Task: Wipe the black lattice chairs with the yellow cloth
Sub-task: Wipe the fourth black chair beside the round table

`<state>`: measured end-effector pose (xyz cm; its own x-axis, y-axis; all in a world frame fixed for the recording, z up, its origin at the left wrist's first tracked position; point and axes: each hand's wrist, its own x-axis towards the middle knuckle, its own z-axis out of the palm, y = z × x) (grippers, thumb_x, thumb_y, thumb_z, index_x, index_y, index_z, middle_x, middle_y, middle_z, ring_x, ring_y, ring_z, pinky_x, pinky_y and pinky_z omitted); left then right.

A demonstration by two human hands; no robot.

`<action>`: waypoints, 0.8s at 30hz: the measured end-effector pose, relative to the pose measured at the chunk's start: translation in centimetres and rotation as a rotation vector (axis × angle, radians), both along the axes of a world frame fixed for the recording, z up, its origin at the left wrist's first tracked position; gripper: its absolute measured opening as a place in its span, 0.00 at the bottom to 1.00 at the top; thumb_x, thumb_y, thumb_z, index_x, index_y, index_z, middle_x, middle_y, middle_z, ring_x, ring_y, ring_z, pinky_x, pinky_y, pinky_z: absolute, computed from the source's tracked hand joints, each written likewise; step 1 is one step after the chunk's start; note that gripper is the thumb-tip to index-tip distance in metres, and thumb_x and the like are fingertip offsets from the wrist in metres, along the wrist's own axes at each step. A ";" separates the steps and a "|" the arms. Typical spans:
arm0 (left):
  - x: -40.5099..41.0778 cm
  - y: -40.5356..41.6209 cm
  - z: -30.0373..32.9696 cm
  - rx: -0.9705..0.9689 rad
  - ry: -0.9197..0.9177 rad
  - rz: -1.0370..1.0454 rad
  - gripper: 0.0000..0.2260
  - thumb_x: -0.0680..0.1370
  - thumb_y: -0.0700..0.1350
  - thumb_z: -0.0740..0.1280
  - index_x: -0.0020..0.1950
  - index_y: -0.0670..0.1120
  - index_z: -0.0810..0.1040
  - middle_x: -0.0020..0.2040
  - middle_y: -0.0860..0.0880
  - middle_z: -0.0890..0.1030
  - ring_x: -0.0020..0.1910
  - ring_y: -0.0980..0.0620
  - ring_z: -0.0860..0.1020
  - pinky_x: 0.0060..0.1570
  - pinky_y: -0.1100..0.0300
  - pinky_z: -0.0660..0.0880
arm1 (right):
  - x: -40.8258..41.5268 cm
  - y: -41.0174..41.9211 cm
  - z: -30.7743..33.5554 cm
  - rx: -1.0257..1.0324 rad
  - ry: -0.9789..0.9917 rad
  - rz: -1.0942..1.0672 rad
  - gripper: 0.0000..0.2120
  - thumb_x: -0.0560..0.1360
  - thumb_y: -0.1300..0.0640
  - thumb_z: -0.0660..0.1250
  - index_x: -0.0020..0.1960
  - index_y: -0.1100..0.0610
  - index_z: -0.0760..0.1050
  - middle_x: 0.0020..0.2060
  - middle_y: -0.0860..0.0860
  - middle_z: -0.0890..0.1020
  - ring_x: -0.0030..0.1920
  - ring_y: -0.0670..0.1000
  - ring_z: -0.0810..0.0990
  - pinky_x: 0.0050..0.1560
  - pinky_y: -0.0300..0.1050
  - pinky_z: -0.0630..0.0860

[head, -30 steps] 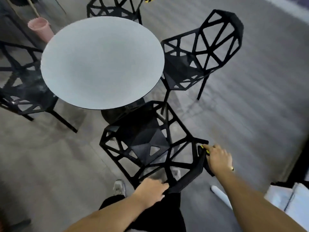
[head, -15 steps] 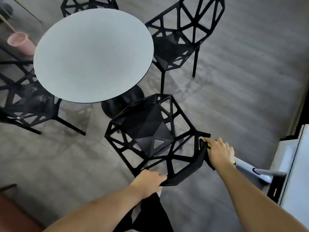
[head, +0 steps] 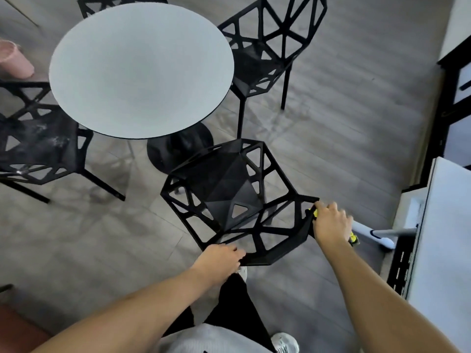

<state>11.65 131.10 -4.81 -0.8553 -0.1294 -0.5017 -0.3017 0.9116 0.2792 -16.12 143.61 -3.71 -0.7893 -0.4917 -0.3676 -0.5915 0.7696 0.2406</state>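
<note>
**Both hands on the near chair's backrest**

We're looking straight down on the near chair (head: 229, 200), its lattice back nearest the person. The left hand (head: 220, 258) is at the lower-left rim of the backrest, at about seven o'clock on the chair — fingers curled over the black edge, a closed grip on the frame. Over at four o'clock, the right hand (head: 331, 222) presses the yellow cloth (head: 316, 212) against the backrest's right corner; only slivers of yellow peek out at the fingertips and again by the wrist, so the cloth sits bunched under the palm, fingers bent around it.

The round desk (head: 141, 70) stands at eleven o'clock from that chair, pale grey top on a black pedestal base (head: 178, 149). A second lattice chair (head: 270, 52) sits at one o'clock beside the desk, a third (head: 38, 143) at nine o'clock with pale smudges on its seat — and a fourth (head: 119, 3) barely shows at twelve. A pink bucket (head: 14, 59) stands at the left edge. A white cabinet (head: 441, 225) fills the right side.
</note>
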 end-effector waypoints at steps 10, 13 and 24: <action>10.6 -9.3 4.5 -0.204 0.398 0.195 0.13 0.79 0.49 0.64 0.63 0.50 0.75 0.56 0.49 0.78 0.53 0.45 0.77 0.53 0.52 0.73 | 13.2 -7.0 3.8 -0.485 0.007 -0.049 0.15 0.78 0.48 0.67 0.64 0.49 0.76 0.55 0.55 0.76 0.54 0.60 0.77 0.52 0.57 0.75; 14.6 -12.4 6.1 -0.257 0.437 0.279 0.14 0.79 0.50 0.64 0.63 0.49 0.76 0.57 0.49 0.78 0.54 0.45 0.78 0.53 0.52 0.72 | 18.3 -11.5 4.5 -0.663 -0.065 -0.013 0.14 0.78 0.44 0.67 0.61 0.47 0.75 0.52 0.51 0.74 0.51 0.56 0.77 0.48 0.53 0.76; 28.9 -22.4 9.4 -0.381 0.486 0.703 0.12 0.76 0.48 0.68 0.58 0.48 0.80 0.53 0.48 0.79 0.49 0.44 0.78 0.50 0.49 0.74 | 32.9 -28.2 6.6 -0.813 -0.370 0.240 0.18 0.74 0.49 0.73 0.62 0.43 0.74 0.53 0.46 0.72 0.52 0.50 0.75 0.52 0.51 0.78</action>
